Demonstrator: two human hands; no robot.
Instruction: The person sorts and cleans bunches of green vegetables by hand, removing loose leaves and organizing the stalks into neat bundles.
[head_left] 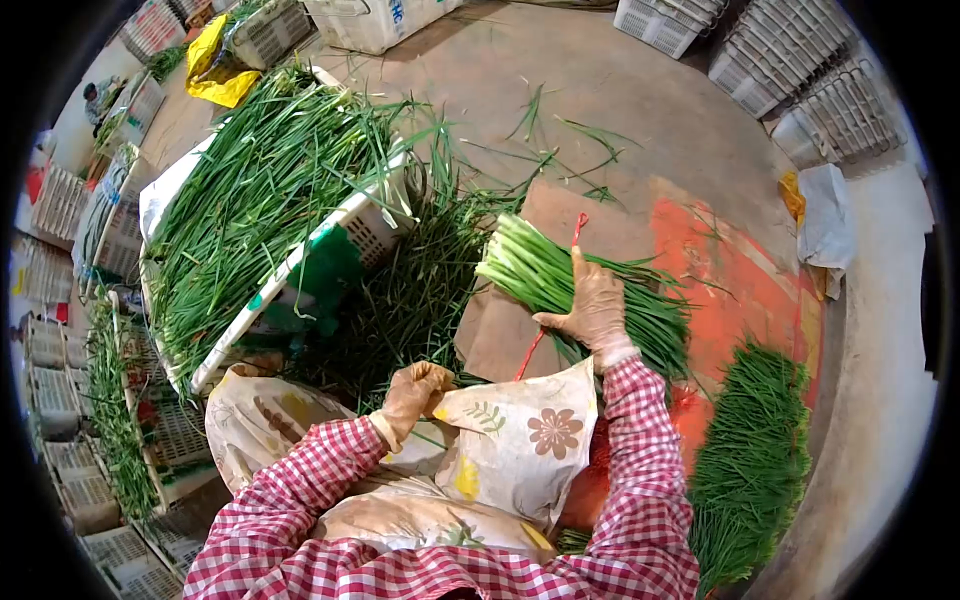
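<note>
From my head view, I have my right hand laid over a bundle of green stalks, thumb and forefinger spread wide apart. The bundle lies in front of me, a little to the right, over flat brown cardboard, with its pale cut ends toward the upper left and its dark leaves trailing right. A red tie shows on both sides of the bundle, running close by my thumb; I can't tell whether it goes fully around.

My left hand is apart from the bundle, fingers curled together just beside the raised edge of my flowered apron. I can't tell whether they pinch the cloth or something else.

To my left, a white crate stands tilted, heaped with long loose greens. More loose leaves lie between it and the cardboard. On my right, an orange-red sheet covers part of the floor, and a pile of greens rests at its lower edge. Stacked crates stand at the upper right, a yellow bag lies behind the heaped crate, and a co-worker is far off at the upper left.
</note>
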